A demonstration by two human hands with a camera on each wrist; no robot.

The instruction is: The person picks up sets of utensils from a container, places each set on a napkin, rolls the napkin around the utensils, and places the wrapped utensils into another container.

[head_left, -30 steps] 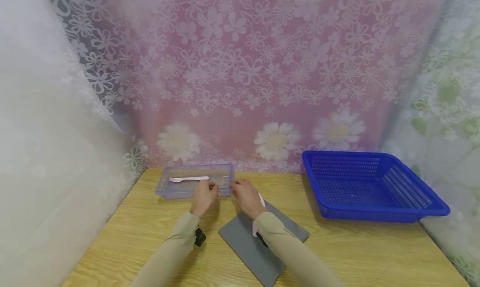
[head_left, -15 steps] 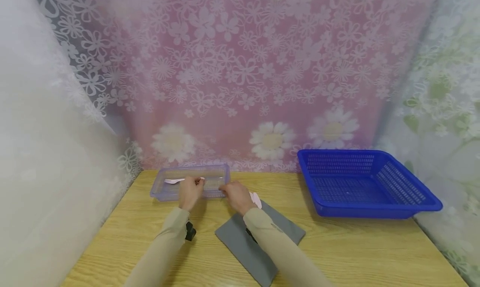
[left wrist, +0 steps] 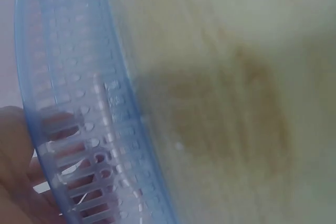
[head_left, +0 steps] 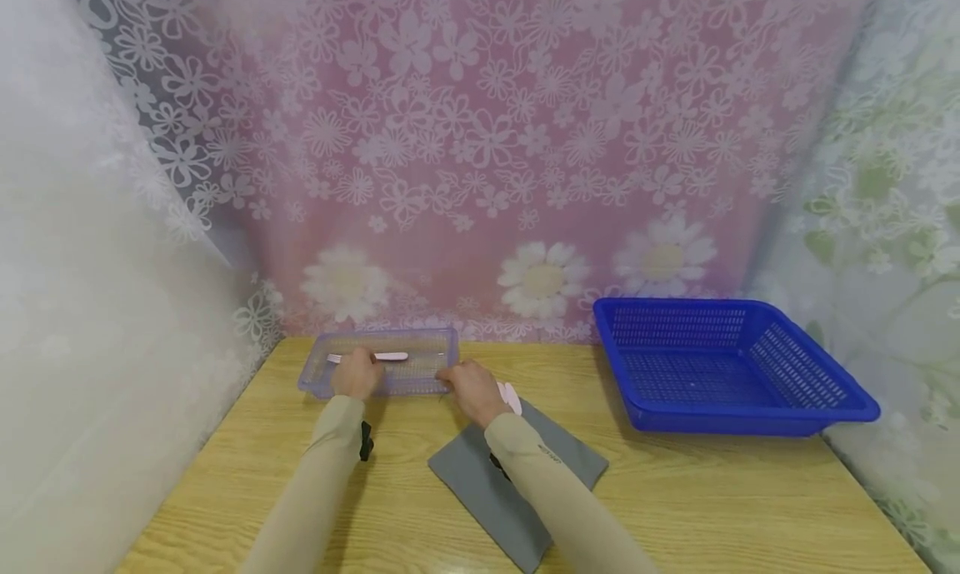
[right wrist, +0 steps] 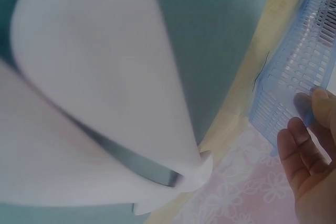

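A shallow see-through bluish plastic basket (head_left: pixel 420 338) with slotted walls stands at the back left of the table. Inside lies a pale pink fork (head_left: pixel 393 356), tines to the left. My left hand (head_left: pixel 357 375) reaches over the front rim and pinches the fork near its tines; its fingers show through the slots in the left wrist view, the grip partly hidden. At the basket's right front corner, my right hand (head_left: pixel 474 389) pinches the wall between thumb and finger. Under the right forearm, pale pink flat pieces (right wrist: pixel 100 61) lie on a grey mat (head_left: pixel 480 474); their kind is unclear.
A large blue slotted plastic basket (head_left: pixel 731 416) stands at the right of the wooden table (head_left: pixel 675 499). A pink flowered curtain (head_left: pixel 480 224) hangs behind the table, with pale curtains at both sides.
My left hand has moved left along the fork, from its handle end towards the tines. The right hand keeps its place at the basket's corner. The view has shifted slightly.
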